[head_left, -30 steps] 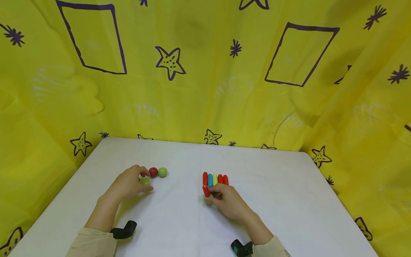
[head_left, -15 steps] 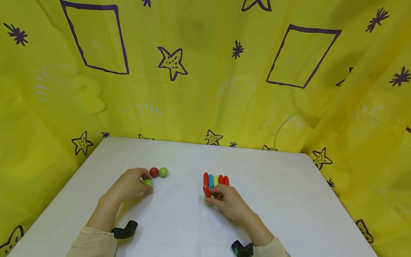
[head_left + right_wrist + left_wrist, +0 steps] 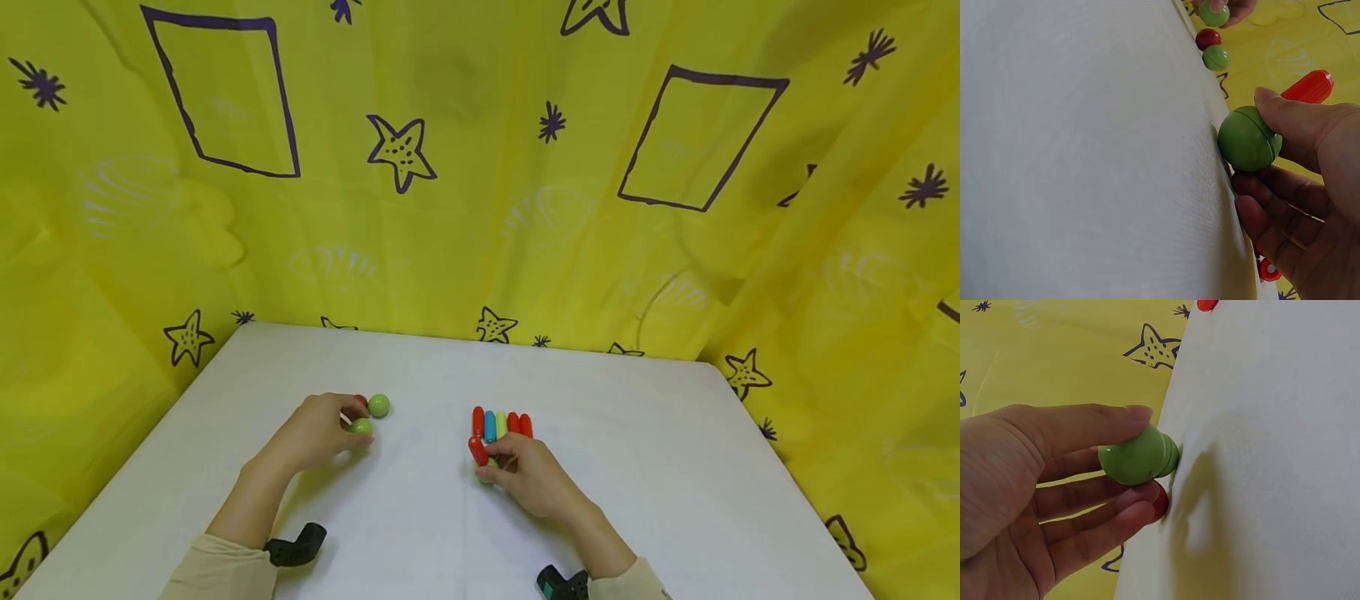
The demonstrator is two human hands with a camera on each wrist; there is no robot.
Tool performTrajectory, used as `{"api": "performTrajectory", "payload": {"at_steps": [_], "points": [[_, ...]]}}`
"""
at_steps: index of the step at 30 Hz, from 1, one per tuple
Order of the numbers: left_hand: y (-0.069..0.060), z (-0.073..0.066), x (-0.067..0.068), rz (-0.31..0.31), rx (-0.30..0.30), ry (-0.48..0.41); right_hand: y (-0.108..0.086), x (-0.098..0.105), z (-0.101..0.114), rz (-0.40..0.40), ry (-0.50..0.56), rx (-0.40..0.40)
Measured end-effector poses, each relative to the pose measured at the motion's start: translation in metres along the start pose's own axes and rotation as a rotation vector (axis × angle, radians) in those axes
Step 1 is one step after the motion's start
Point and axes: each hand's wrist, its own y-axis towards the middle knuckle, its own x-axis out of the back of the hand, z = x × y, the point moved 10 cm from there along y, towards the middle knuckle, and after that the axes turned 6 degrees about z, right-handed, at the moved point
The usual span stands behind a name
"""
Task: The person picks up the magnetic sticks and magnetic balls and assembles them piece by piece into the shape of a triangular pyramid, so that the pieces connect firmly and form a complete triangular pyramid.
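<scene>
My left hand [image 3: 318, 429] pinches a glossy green ball [image 3: 1129, 456] between thumb and fingers. Just past it lie a red ball [image 3: 1209, 39], partly hidden by my fingers in the head view, and a second green ball [image 3: 379, 406]. On the right, my right hand [image 3: 540, 479] grips a seamed green ball [image 3: 1247, 140] low by the table. A ribbed red handle [image 3: 1311, 87] leans up beside that ball, past my thumb; together they look like a small maraca. My thumb hides how ball and handle meet.
Behind my right hand, a row of short sticks lies side by side, among them a blue stick [image 3: 490, 426] and a red stick [image 3: 478, 421]. The white table [image 3: 435, 533] meets a yellow patterned curtain [image 3: 465, 225] at the back and sides.
My left fingers have closed on the green ball and carried it slightly right, in front of the red ball. My right hand has stayed in place with its ball and handle.
</scene>
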Motion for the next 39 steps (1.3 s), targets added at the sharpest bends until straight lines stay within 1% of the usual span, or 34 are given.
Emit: {"api": "performTrajectory", "payload": {"at_steps": [5, 9, 11, 16, 19, 21, 23, 26, 30, 35, 39], "points": [[0.002, -0.009, -0.006, -0.009, -0.049, -0.037, 0.0, 0.0, 0.001, -0.002, 0.003, 0.005], [0.003, -0.013, -0.011, -0.004, -0.055, -0.082, 0.0, -0.001, -0.002, 0.002, 0.0, -0.002], [0.003, -0.015, -0.014, -0.002, -0.056, -0.12, 0.0, -0.002, -0.002, 0.006, 0.004, -0.006], [0.004, -0.022, -0.02, 0.016, -0.094, -0.211, 0.0, -0.004, -0.003, 0.017, 0.004, -0.01], [0.005, -0.026, -0.023, 0.021, -0.112, -0.23, 0.001, -0.005, -0.002, 0.018, -0.012, -0.007], [0.005, -0.028, -0.025, 0.02, -0.111, -0.244, 0.001, -0.005, -0.002, 0.018, -0.022, -0.007], [0.006, -0.031, -0.029, 0.031, -0.114, -0.268, 0.001, -0.004, -0.001, 0.016, -0.036, -0.008], [0.007, -0.036, -0.035, 0.053, -0.135, -0.307, 0.0, -0.002, 0.001, 0.011, -0.054, -0.007], [0.007, -0.043, -0.042, 0.065, -0.167, -0.323, -0.001, 0.0, 0.003, 0.008, -0.072, -0.007], [0.007, -0.052, -0.049, 0.069, -0.213, -0.313, 0.0, 0.0, 0.001, 0.009, -0.075, -0.016], [0.008, -0.053, -0.054, 0.076, -0.21, -0.319, 0.0, -0.001, 0.001, 0.015, -0.075, -0.014]]}}
